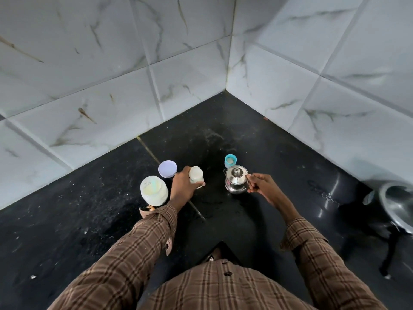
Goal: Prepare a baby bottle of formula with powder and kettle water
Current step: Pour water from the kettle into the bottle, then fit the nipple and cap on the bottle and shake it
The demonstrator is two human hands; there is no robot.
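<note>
Hands work side by side on a black counter set into a corner of white marble-look tiles. On the left, the left hand wraps its fingers round the baby bottle, which stands upright on the counter with an open mouth and pale contents; the grip is closed snugly on the bottle's near side. On the right, the right hand curls its fingers round the handle of a small steel kettle, lid on; whether the kettle rests on the counter or is just lifted cannot be told. Just beyond the kettle stands a teal bottle cap, mouth up. Left of the bottle sits an open formula jar with pale powder and a faint green scoop inside, and just beyond it lies its lilac lid. Both arms wear brown checked sleeves. At the far right edge a steel pan is partly in view.
</note>
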